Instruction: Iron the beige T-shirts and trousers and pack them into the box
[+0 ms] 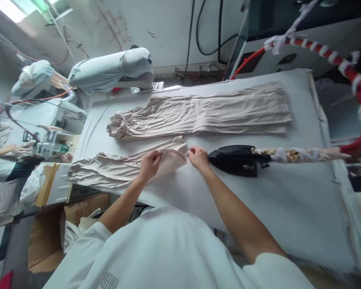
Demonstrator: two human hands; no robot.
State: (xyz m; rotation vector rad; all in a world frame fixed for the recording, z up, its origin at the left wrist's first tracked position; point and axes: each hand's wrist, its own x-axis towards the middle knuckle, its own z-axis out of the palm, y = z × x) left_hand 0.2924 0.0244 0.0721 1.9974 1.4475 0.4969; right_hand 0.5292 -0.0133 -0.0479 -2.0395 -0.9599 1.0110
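Head view: left fingers (pixel 153 157) pinch beige cloth (pixel 124 165); right fingers (pixel 193 152), grip unclear; logo (pixel 109 280) illegible.

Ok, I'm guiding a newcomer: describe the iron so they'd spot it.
On the long pale table, find the person's right hand. Just right of it lies the iron, its tip toward that hand. It is black; the cloth on the hand's other side is beige.

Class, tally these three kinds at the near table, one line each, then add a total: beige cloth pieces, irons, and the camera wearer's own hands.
Cloth: 2 (near beige piece, far beige piece)
Irons: 1 (black iron)
Hands: 2 (left hand, right hand)
Total: 5
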